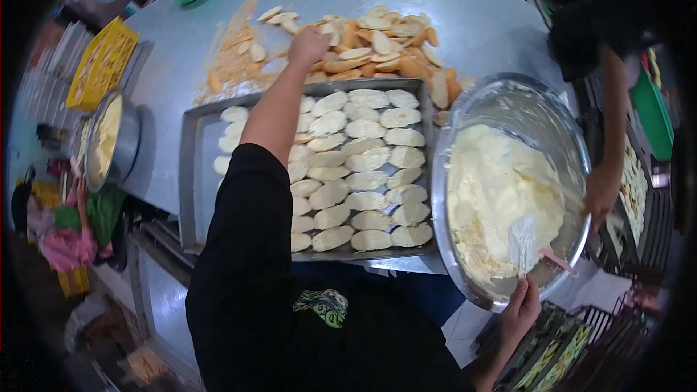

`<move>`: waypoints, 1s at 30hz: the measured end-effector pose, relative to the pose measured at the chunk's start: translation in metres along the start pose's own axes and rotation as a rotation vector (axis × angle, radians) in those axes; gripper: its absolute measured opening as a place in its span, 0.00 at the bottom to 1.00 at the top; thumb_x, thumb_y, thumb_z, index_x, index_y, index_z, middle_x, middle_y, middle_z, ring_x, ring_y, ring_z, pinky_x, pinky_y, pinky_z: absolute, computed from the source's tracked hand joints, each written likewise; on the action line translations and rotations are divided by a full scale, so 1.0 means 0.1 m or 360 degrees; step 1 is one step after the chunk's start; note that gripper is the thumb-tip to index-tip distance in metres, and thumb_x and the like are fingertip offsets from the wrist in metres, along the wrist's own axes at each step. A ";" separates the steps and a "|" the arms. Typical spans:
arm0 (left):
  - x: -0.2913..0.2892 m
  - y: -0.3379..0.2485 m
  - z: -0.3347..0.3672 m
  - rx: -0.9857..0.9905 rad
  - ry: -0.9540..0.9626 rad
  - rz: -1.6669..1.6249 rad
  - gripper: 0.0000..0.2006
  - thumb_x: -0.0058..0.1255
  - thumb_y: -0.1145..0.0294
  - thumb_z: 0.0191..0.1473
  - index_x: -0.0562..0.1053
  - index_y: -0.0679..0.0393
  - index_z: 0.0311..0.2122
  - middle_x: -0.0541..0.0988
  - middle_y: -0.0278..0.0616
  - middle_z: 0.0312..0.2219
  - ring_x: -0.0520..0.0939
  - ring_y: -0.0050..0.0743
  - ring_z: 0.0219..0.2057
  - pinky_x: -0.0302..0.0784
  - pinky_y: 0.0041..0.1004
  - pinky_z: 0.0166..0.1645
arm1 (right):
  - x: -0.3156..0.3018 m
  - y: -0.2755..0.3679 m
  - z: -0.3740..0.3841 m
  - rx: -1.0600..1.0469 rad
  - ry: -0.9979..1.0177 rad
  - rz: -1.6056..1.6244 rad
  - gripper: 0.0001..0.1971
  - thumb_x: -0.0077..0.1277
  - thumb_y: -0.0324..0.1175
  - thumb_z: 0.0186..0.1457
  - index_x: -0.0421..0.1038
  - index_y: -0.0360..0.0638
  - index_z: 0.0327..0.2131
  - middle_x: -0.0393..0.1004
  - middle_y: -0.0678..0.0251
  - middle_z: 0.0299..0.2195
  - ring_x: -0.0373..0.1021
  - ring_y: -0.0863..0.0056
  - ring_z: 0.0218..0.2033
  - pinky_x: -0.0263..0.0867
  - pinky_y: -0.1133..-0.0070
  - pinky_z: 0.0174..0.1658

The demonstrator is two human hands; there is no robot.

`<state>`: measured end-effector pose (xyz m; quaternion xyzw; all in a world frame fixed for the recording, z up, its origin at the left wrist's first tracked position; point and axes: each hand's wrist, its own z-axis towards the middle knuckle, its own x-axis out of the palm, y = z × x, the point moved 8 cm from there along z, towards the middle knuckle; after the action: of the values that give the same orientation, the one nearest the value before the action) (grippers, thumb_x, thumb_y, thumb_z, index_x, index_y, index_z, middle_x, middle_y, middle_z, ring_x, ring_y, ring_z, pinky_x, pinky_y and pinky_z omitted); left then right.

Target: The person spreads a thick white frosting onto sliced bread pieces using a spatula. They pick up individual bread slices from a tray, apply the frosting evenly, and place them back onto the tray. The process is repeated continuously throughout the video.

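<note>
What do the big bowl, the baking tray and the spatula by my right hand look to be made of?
Big bowl: likely stainless steel, shiny with reflections on its wall. Baking tray: dull grey metal, matte and worn, perhaps aluminium. Spatula: translucent whitish blade on a pink handle, probably silicone or plastic; the right hand is beside it.

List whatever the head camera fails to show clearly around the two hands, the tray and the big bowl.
- Left hand: seen from behind above the heap of bread slices; whether it grips a slice is hidden.
- Tray: the person's own black sleeve covers its middle-left rows.
- Right hand: only the back shows at the bowl rim; its grip on the spatula is unclear.
- Another person's hand: dark and blurred at the bowl's far edge.
</note>
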<state>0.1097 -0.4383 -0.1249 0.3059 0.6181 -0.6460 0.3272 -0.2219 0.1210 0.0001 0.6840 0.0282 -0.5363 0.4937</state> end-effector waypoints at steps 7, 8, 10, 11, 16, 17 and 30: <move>0.18 -0.09 0.15 -0.0023 -0.0159 0.0058 0.23 0.52 0.61 0.35 0.67 0.53 0.42 0.74 0.48 0.37 0.74 0.45 0.40 0.69 0.37 0.43 | -0.19 0.07 -0.02 -0.0119 -0.0119 -0.0091 0.08 0.41 0.27 0.51 0.67 0.31 0.31 0.68 0.58 0.21 0.64 0.72 0.22 0.60 0.80 0.28; 0.15 -0.19 0.09 0.0026 -0.0158 0.0078 0.23 0.52 0.63 0.34 0.68 0.53 0.41 0.74 0.47 0.36 0.74 0.44 0.39 0.69 0.37 0.42 | -0.21 0.08 -0.02 -0.0166 -0.0113 -0.0144 0.08 0.40 0.26 0.52 0.66 0.30 0.32 0.68 0.61 0.21 0.63 0.77 0.23 0.59 0.82 0.28; 0.10 -0.40 -0.07 0.0195 -0.0099 0.0235 0.21 0.52 0.62 0.35 0.69 0.54 0.39 0.75 0.47 0.34 0.75 0.43 0.37 0.70 0.37 0.40 | -0.23 0.13 -0.01 -0.0236 -0.0116 -0.0195 0.09 0.40 0.27 0.53 0.67 0.30 0.32 0.70 0.60 0.22 0.65 0.80 0.24 0.61 0.83 0.29; 0.10 -0.48 -0.12 0.0294 -0.0063 0.0224 0.20 0.51 0.62 0.36 0.69 0.54 0.39 0.75 0.47 0.34 0.75 0.44 0.36 0.70 0.37 0.39 | -0.24 0.14 -0.01 -0.0227 -0.0143 -0.0180 0.08 0.41 0.26 0.51 0.67 0.31 0.31 0.69 0.59 0.21 0.65 0.74 0.23 0.60 0.80 0.28; 0.10 -0.66 -0.31 0.0532 0.0106 -0.0017 0.18 0.50 0.61 0.39 0.70 0.54 0.38 0.75 0.50 0.30 0.76 0.46 0.32 0.70 0.37 0.36 | -0.28 0.25 -0.05 -0.0300 -0.0227 -0.0150 0.06 0.46 0.26 0.46 0.69 0.35 0.29 0.68 0.56 0.19 0.63 0.62 0.19 0.58 0.73 0.24; 0.12 -0.62 -0.29 0.0540 0.0106 0.0011 0.18 0.49 0.61 0.39 0.69 0.54 0.38 0.75 0.50 0.29 0.76 0.46 0.32 0.70 0.37 0.36 | -0.30 0.26 -0.07 -0.0304 -0.0226 -0.0164 0.06 0.46 0.26 0.46 0.69 0.35 0.29 0.68 0.56 0.18 0.63 0.62 0.19 0.57 0.73 0.24; 0.19 -0.55 -0.35 0.0323 0.0030 0.0028 0.19 0.51 0.66 0.35 0.65 0.54 0.37 0.75 0.51 0.28 0.75 0.48 0.31 0.69 0.39 0.35 | -0.52 0.16 -0.33 -0.0221 -0.0361 -0.0106 0.06 0.47 0.28 0.46 0.70 0.38 0.28 0.68 0.58 0.16 0.64 0.62 0.17 0.57 0.72 0.22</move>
<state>0.0537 -0.4027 -0.1083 0.3490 0.5499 -0.6994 0.2943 -0.2116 0.1614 0.0476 0.5819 0.0318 -0.6230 0.5218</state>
